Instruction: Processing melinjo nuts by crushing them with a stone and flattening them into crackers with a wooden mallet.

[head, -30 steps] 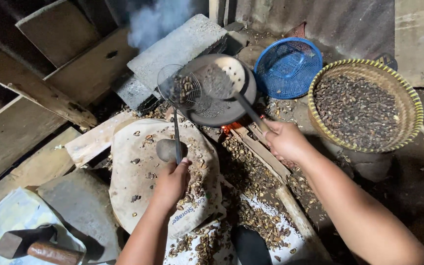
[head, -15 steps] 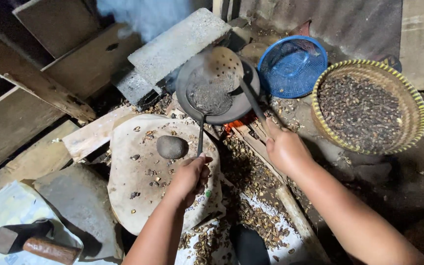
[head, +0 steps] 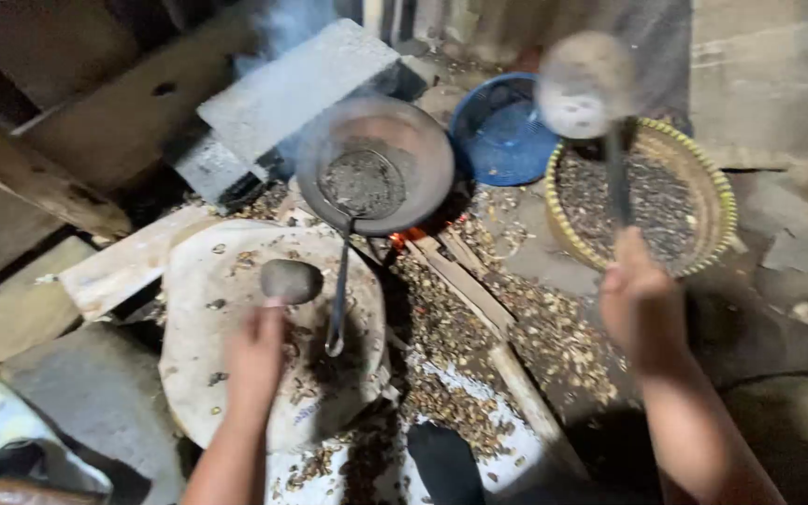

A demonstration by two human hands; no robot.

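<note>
Two hands apart | right hand (head: 642, 299) clamped on raised skimmer (head: 584, 86) over woven basket (head: 720, 201) | left hand (head: 256, 351) loose by stone (head: 290, 281); grip unclear | ladle (head: 359, 184) rests in pan (head: 376, 164).

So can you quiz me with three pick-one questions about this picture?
1. Where is the long-handled wire scoop?
A. in the round dark metal pan
B. in the basket
C. on the block

2. What colour is the round plastic tub?
A. red
B. blue
C. white

3. What is the right hand doing?
A. resting empty
B. holding a hammer
C. holding up a long-handled ladle

Answers: A, its head lies inside the pan; B, the tub is blue; C, the hand grips the handle with the bowl raised over the woven round basket.
</note>
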